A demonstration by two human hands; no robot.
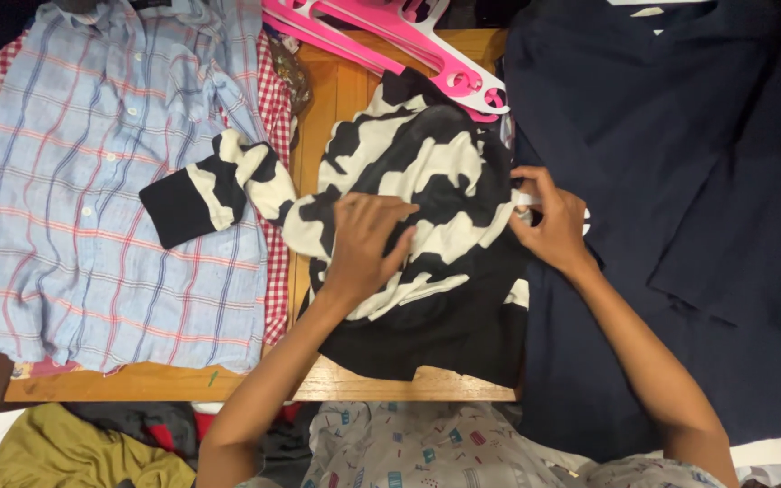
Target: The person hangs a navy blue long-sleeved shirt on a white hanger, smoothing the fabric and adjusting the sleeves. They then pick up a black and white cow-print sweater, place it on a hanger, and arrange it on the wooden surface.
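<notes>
The patterned grey cloth is lying lowest in the frame. At centre, the left hand is pressing flat, fingers together, on the black-and-white top; the right hand is pinching its edge. Keeping that edge taut should be helping.

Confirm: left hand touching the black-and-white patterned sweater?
Touching. Head view shows the left hand pressed flat on the black-and-white patterned sweater, fingers spread over the fabric.
</notes>
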